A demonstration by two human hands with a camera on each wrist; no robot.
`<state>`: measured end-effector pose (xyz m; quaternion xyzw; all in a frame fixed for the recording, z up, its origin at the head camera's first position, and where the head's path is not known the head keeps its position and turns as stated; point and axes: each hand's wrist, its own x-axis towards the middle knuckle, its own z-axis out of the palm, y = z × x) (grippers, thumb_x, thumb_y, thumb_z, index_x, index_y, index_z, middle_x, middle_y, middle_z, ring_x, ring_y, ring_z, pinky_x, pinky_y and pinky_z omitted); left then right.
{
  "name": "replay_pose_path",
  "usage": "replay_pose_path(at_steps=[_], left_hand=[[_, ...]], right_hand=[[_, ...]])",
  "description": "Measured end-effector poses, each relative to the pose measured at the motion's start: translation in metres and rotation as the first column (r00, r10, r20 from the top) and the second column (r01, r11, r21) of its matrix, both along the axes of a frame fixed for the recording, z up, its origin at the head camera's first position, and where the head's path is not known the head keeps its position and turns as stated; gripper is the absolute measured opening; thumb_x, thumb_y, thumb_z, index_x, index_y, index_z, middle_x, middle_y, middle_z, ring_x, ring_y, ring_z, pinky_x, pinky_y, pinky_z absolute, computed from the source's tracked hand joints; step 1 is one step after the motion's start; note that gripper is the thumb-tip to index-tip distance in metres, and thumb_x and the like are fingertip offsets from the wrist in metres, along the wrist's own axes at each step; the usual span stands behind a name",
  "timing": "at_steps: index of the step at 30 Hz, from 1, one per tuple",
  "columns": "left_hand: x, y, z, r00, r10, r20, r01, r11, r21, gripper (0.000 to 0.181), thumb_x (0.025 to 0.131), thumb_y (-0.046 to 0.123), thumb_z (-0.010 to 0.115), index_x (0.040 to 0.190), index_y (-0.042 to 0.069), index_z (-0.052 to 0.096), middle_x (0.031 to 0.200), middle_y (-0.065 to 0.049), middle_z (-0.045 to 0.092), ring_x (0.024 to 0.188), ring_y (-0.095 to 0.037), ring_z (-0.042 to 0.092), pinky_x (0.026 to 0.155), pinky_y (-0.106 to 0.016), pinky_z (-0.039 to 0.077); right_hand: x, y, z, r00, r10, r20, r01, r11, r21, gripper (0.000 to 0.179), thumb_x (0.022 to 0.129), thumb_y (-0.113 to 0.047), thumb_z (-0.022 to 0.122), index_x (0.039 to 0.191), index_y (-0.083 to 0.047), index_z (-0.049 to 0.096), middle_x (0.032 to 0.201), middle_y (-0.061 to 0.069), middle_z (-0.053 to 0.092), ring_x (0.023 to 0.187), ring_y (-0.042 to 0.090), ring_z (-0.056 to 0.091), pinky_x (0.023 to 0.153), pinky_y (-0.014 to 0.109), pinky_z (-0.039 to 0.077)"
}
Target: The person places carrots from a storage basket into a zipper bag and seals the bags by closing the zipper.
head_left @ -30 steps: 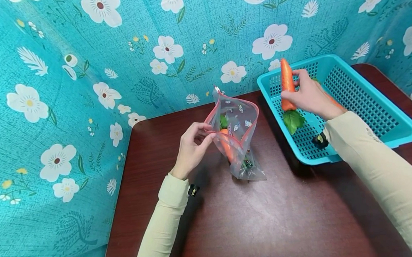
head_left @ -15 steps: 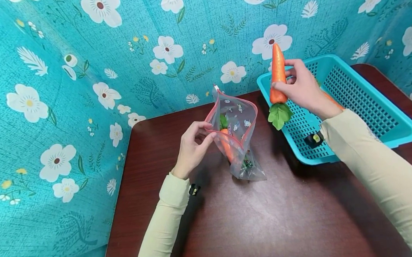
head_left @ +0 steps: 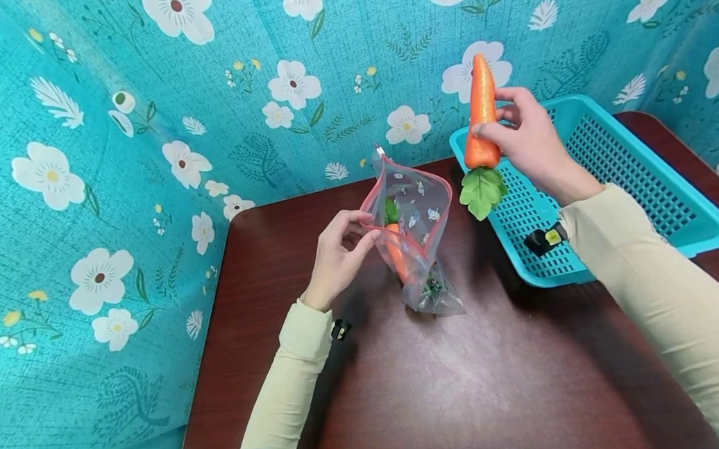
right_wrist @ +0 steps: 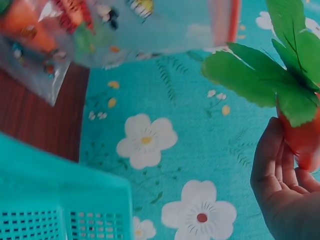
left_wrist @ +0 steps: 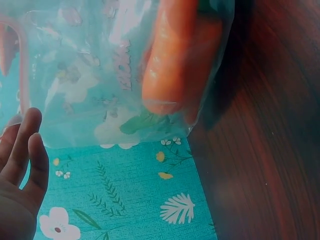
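glossy dark table (head_left: 440, 400), turquoise floral cloth (head_left: 199, 76) behind, left hand (head_left: 339, 259) pinching bag (head_left: 420, 262) (right hand (head_left: 532, 139) gripping carrot (head_left: 482, 111))

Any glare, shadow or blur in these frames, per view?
Head: pale glare on the tabletop, dark shadow beside the left sleeve; left wrist: shiny highlights on the plastic bag, left hand dim; right wrist: basket rim looks soft.
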<state>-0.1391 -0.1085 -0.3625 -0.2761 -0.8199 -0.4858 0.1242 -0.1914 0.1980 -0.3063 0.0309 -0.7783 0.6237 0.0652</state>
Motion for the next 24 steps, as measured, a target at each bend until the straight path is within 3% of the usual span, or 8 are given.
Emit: replay_pose_path(at_steps=[8, 16, 24], left_hand=[[0.002, 0.003, 0.005, 1.000, -0.016, -0.024, 0.016, 1.000, 0.002, 0.029, 0.084, -0.002, 0.070, 0.111, -0.007, 0.059, 0.103, -0.019, 0.063, 0.078, -0.025, 0.063, 0.065, -0.036, 0.053], [0.003, 0.004, 0.007, 0.999, -0.024, -0.035, 0.023, 1.000, -0.007, 0.035, 0.085, 0.000, 0.070, 0.117, -0.008, 0.059, 0.107, -0.021, 0.063, 0.080, -0.027, 0.063, 0.067, -0.041, 0.055], [-0.009, 0.002, -0.010, 0.999, -0.027, -0.024, 0.027, 1.000, -0.004, 0.040, 0.086, 0.003, 0.070, 0.125, -0.001, 0.059, 0.110, -0.016, 0.065, 0.080, -0.024, 0.064, 0.067, -0.041, 0.054]], right_hand=[[0.006, -0.012, 0.012, 0.998, 0.027, -0.061, -0.034, 0.992, -0.122, 0.057, 0.091, -0.017, 0.062, 0.141, -0.012, 0.034, 0.107, -0.001, 0.053, 0.090, 0.012, 0.061, 0.068, 0.018, 0.052], [0.012, -0.029, 0.022, 0.991, 0.007, -0.134, -0.036, 0.976, -0.216, 0.059, 0.087, -0.018, 0.069, 0.137, -0.010, 0.039, 0.102, 0.001, 0.057, 0.076, 0.010, 0.064, 0.065, 0.018, 0.051], [0.015, -0.045, 0.028, 0.989, 0.042, -0.145, -0.080, 0.962, -0.263, 0.060, 0.086, -0.018, 0.071, 0.137, -0.010, 0.039, 0.102, 0.003, 0.058, 0.075, 0.011, 0.065, 0.071, 0.019, 0.051]])
